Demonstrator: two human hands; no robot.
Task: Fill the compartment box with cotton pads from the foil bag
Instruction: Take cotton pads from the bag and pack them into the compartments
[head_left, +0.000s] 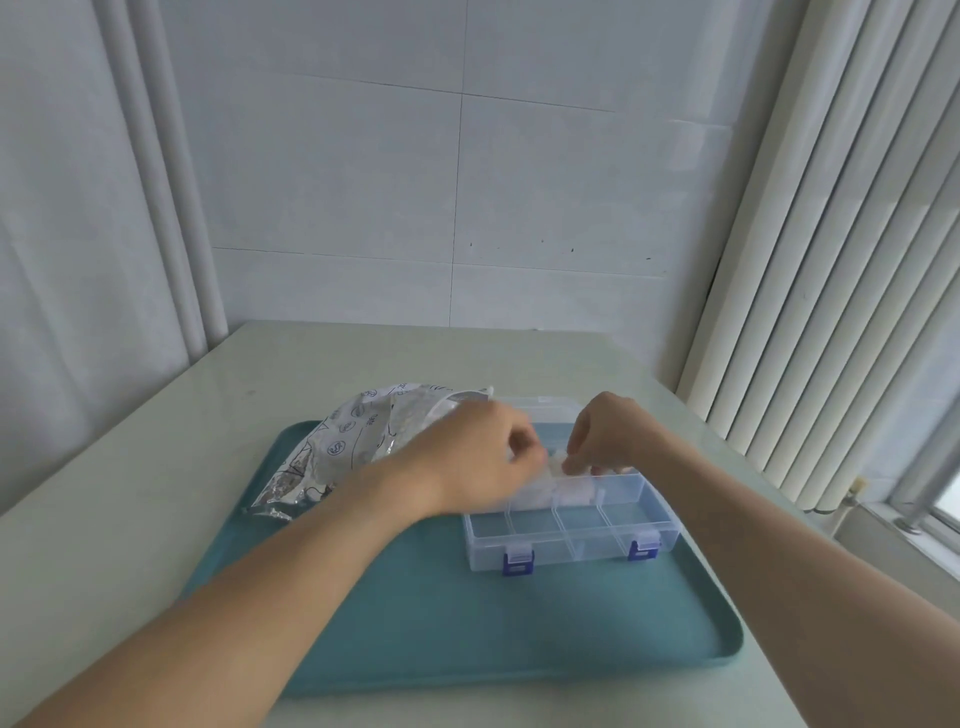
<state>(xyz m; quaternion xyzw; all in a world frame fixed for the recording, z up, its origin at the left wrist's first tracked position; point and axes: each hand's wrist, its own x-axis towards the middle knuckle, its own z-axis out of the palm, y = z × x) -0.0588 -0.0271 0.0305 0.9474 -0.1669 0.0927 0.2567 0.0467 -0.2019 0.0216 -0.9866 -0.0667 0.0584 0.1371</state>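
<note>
Both hands (475, 457) pinch cotton pads (556, 467) over the compartment box (644, 519).

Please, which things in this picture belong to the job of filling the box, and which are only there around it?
Belong to the job:
- compartment box, lid open
- cotton pads in its far row
- foil bag
- left hand and right hand, both at the pads

Only there:
- teal tray under the box
- table
- blinds
</note>
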